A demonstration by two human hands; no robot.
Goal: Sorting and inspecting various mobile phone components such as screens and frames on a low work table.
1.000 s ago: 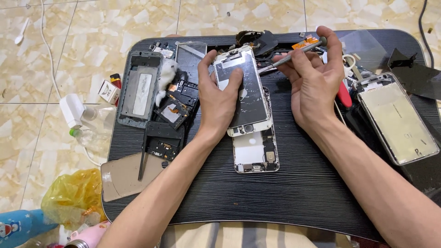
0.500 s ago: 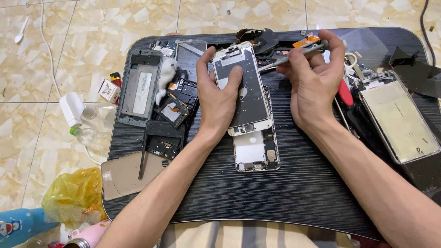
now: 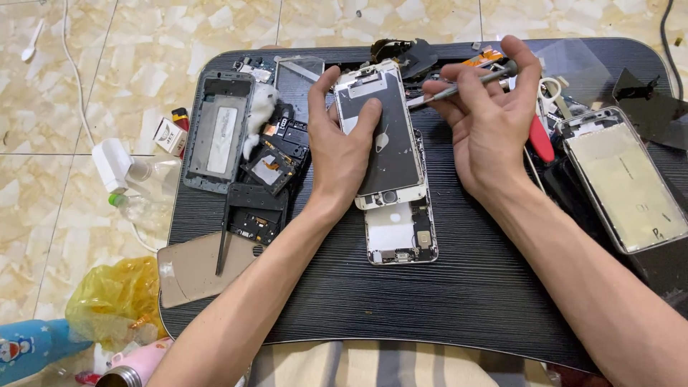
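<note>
My left hand [image 3: 342, 147] grips the left edge of a detached phone screen panel [image 3: 390, 147], thumb pressed on its dark back. The panel lies face down, partly over an opened white phone body [image 3: 400, 240] on the black lap table [image 3: 459, 308]. To the right of the panel, my right hand [image 3: 487, 115] pinches a thin metal screwdriver [image 3: 459, 86] between thumb and fingers. Its tip points left toward the panel's top right corner.
A grey phone frame [image 3: 218, 132], black inner parts [image 3: 258, 208] and a tan back cover [image 3: 190, 269] lie at the table's left. Another opened phone [image 3: 627, 183], a red-handled tool [image 3: 541, 140] and scissors lie at the right. Bottle, yellow bag and charger sit on the tiled floor.
The right hand with the screwdriver has shifted slightly toward the panel's top edge. The left hand keeps its grip on the panel.
</note>
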